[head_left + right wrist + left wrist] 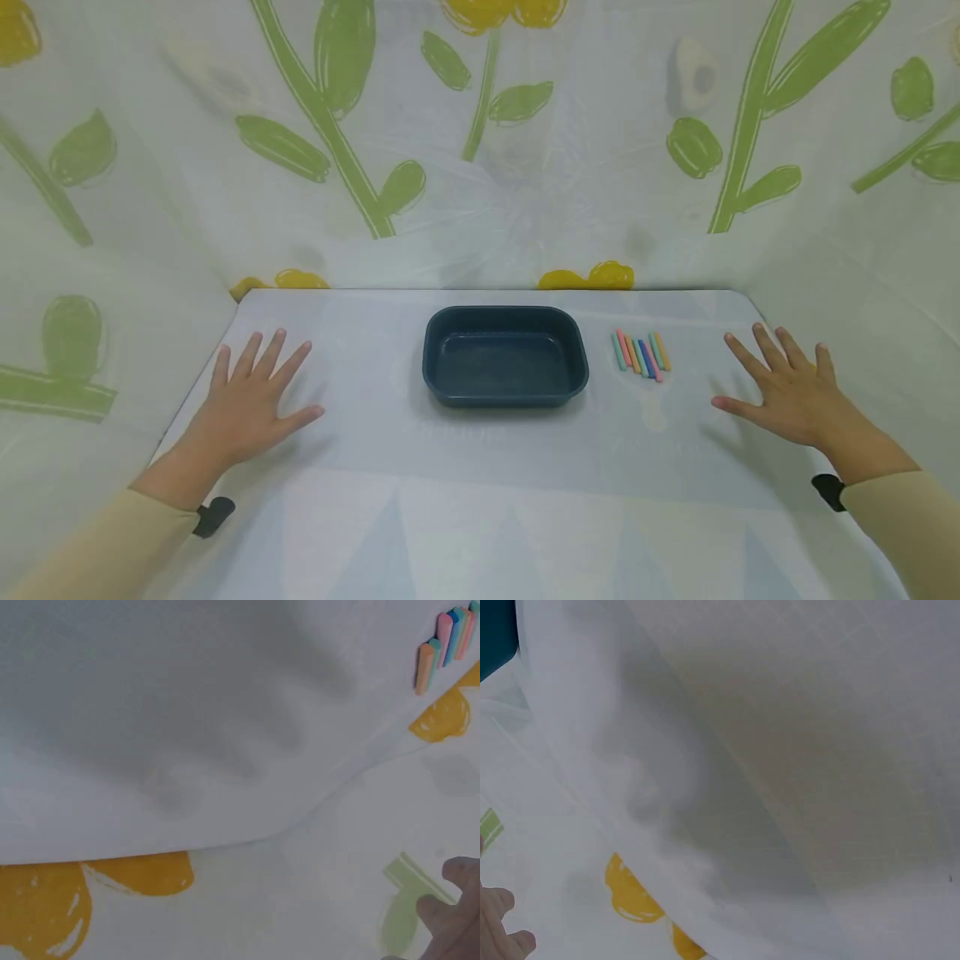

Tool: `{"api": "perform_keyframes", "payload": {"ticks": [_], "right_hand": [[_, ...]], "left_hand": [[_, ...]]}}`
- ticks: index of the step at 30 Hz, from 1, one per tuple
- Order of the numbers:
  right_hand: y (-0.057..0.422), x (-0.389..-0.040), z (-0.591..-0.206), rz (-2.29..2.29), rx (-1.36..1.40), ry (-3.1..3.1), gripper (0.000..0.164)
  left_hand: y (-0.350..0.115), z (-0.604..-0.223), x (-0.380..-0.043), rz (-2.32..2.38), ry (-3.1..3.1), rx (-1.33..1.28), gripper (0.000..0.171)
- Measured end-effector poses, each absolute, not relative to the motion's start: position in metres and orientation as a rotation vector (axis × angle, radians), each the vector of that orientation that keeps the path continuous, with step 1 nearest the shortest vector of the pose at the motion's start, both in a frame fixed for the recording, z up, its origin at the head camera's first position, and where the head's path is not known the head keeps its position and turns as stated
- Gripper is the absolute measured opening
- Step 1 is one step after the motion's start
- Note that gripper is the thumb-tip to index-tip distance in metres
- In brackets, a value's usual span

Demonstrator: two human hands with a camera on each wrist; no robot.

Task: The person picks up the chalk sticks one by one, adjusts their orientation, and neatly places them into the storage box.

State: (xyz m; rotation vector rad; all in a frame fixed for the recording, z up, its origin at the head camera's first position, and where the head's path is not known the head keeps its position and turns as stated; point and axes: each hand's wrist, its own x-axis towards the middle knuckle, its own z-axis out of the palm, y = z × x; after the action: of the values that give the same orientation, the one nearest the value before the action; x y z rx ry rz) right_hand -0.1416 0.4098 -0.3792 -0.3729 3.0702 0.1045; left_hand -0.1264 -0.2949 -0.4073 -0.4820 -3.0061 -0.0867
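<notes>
My left hand (251,408) hovers over the left side of the table with its fingers spread and holds nothing. On the far right, my right hand (795,396) is likewise spread, with nothing in its grasp. Between them sits a dark blue rectangular tub (506,396) with rounded corners, and nothing shows inside it. Several chalk sticks (640,357) in pink, green, blue and orange lie side by side to the right of the tub, between it and my right hand. Fingertips (506,941) show at the lower left of the left wrist view; others (457,907) at the lower right of the right wrist view.
A pale cloth with faint triangles covers the table (450,517). Behind it and at both sides hangs a whitish curtain (570,192) printed with green stems and yellow flowers. The table's far edge runs just behind the tub.
</notes>
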Motion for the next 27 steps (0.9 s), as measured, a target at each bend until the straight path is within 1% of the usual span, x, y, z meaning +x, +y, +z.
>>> {"api": "perform_keyframes", "payload": {"ticks": [13, 27], "right_hand": [[0.403, -0.145, -0.382, -0.019, -0.395, 3.086, 0.099], [0.385, -0.157, -0.394, -0.16, -0.375, 3.086, 0.09]], "left_hand": [[-0.278, -0.412, -0.128, -0.198, -3.025, -0.466, 0.094], [-0.239, -0.412, -0.141, -0.298, -3.048, -0.491, 0.091]]}}
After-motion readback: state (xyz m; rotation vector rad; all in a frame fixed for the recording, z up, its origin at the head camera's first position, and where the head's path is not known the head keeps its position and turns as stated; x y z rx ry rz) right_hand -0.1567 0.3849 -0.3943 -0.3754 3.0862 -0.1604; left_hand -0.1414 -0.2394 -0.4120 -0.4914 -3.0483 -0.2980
